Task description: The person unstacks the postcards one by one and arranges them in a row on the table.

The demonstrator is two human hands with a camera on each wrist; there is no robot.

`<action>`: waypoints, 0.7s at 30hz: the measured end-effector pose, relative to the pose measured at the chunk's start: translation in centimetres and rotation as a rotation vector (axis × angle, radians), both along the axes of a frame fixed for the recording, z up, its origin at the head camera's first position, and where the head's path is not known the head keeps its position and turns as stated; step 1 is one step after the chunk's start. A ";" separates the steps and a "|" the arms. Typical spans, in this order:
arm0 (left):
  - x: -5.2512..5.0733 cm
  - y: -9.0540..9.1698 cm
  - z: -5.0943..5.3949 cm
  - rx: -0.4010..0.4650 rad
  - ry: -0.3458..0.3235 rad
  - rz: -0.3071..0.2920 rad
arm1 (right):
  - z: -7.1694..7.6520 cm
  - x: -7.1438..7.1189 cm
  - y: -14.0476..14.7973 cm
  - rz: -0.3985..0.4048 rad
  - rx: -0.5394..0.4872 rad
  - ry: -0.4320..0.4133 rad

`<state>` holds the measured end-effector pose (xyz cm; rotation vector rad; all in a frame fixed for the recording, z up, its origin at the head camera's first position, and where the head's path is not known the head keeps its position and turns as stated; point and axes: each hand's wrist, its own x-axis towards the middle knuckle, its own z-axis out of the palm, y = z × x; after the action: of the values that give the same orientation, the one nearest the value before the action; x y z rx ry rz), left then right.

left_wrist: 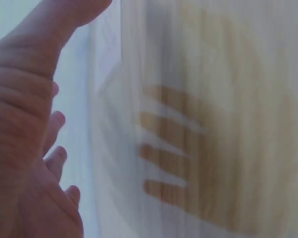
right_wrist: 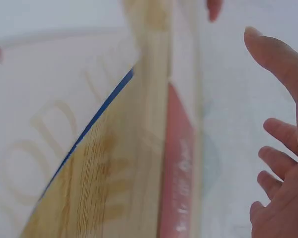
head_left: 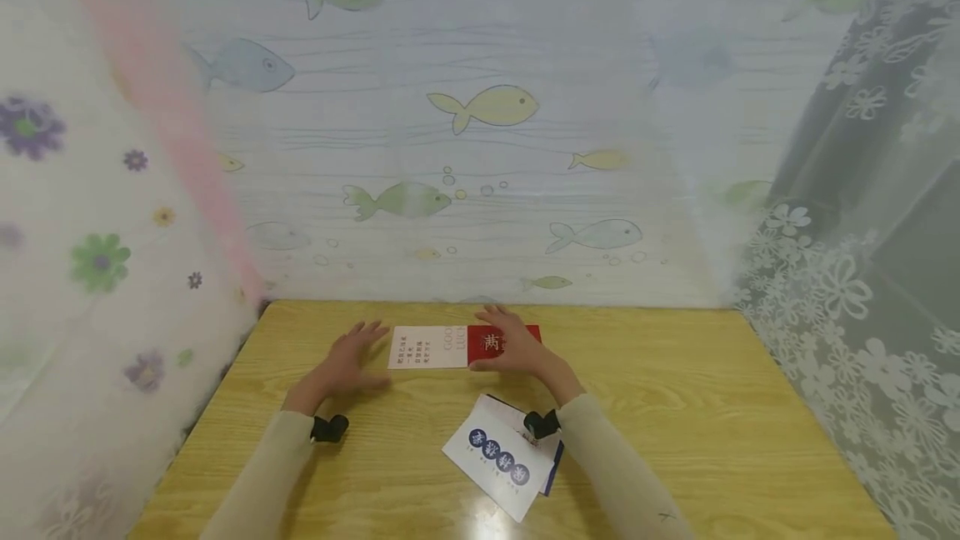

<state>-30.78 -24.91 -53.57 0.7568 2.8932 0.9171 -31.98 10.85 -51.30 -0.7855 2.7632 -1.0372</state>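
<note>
A pale card (head_left: 420, 348) with dark writing and a red card (head_left: 483, 350) lie edge to edge on the wooden table. My left hand (head_left: 341, 367) is spread beside the pale card's left end, holding nothing. Over the red card is my right hand (head_left: 517, 346), fingers apart, covering part of it. In the right wrist view, that hand (right_wrist: 283, 168) has loosely bent, separated fingers and grips nothing; the red card (right_wrist: 178, 183) shows beside it. The left wrist view has my left hand (left_wrist: 35, 148) with its fingers apart and a blurred reflection on the tabletop.
Nearer me, a white card (head_left: 487, 457) with blue round marks lies over other cards, partly beneath my right wrist. The wooden table (head_left: 675, 407) meets a fish-patterned curtain (head_left: 495, 173) at its back edge. Flowered fabric (head_left: 97, 190) hangs at left, lace (head_left: 840, 290) at right.
</note>
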 end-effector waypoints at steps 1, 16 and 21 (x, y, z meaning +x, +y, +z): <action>0.5 0.2 0.0 0.023 -0.008 -0.006 | 0.2 0.5 0.3 -0.005 -0.016 0.003; 7.0 6.0 1.1 -0.014 -0.011 -0.260 | 1.4 12.8 4.2 -0.162 -0.214 -0.072; 7.7 7.9 0.8 -0.041 -0.033 -0.342 | -0.8 16.4 4.8 -0.203 -0.213 -0.102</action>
<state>-23.10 -17.04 -52.74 1.1701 2.6248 0.8175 -15.58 15.69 -52.08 -0.4632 2.7193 -1.3846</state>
